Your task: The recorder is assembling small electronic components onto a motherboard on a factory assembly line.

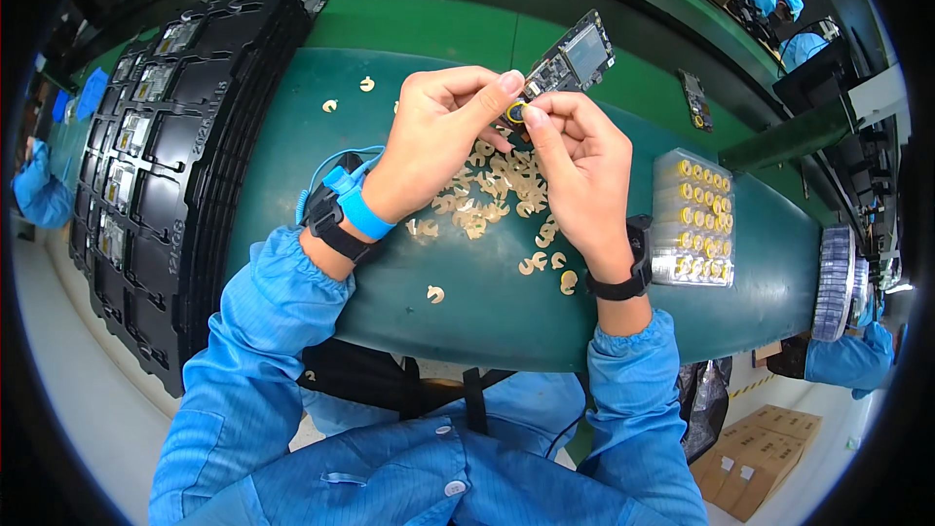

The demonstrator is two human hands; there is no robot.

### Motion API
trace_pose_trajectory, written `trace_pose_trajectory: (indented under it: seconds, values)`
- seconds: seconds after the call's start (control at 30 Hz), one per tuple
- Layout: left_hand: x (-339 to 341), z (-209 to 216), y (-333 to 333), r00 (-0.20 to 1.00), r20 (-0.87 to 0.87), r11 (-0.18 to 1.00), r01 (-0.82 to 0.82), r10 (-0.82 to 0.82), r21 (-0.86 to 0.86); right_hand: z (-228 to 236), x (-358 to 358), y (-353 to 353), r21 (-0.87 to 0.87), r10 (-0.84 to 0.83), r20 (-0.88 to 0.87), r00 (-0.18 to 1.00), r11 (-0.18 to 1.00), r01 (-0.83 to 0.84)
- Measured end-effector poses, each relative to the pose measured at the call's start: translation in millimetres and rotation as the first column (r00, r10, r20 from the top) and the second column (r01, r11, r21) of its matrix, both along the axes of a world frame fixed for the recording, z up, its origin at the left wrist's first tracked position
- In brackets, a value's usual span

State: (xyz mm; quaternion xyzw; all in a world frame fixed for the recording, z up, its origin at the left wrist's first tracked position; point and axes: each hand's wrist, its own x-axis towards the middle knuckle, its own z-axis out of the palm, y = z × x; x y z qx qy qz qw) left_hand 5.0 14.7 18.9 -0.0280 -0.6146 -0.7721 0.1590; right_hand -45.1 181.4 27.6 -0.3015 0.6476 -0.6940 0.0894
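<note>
Fingers (499, 95) on both hands are brought in close over the dark green tabletop (769, 263), and a long, dark circuit board (577, 56) with a big grey rectangular patch is being held up there, tilted, its far end angled up and to the right of the fingertips. Pretty busy-looking thing tbh: small silver and black parts are packed around the grey patch, especially at the end nearest the fingers. Right at the fingertips, a round, dark part with a bright yellow rim (516, 112) can be seen at the board's near end.

That near end is pinched between thumb and forefinger of the left hand (433, 127). On the right hand (584, 161), thumb and forefinger are pressed together at the right edge of the yellow rim; what exactly is nipped there can't be told, it's too small.

Just below the fingers, a loose heap of flat, cream C-shaped pieces (492, 190) is scattered. Off to the right of them, rows of yellow rings are held in a clear plastic tray (665, 214). Farther up that side, a second dark board (694, 99) is laid down. Well left of the fingers, black moulded trays (219, 136) are stacked.
</note>
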Motion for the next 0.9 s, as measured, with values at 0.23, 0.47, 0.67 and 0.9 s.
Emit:
trace_pose_trajectory:
  seconds: [0.23, 0.47, 0.67, 0.9]
  values:
    - [1.7, -2.2, -0.2, 0.999, -0.026, 0.999, 0.042, -0.041, 0.029, -7.7, -3.2, -2.0, -0.015, -0.064, -0.089, 0.994, 0.998, 0.062]
    - [2.1, -2.7, -1.4, 0.991, -0.059, 0.993, 0.116, -0.117, -0.023, -11.2, -5.5, -2.9, -0.044, -0.153, -0.224, 0.963, 0.988, 0.146]
    - [2.4, -1.6, 0.0, 0.993, -0.064, 0.991, 0.093, -0.099, -0.097, -11.6, -5.7, -3.0, -0.058, -0.185, -0.288, 0.940, 0.983, 0.175]
    - [4.8, 2.0, 2.4, 0.993, -0.061, 0.987, 0.092, -0.100, -0.131, -9.0, -2.8, -2.8, -0.085, -0.220, -0.270, 0.937, 0.975, 0.205]
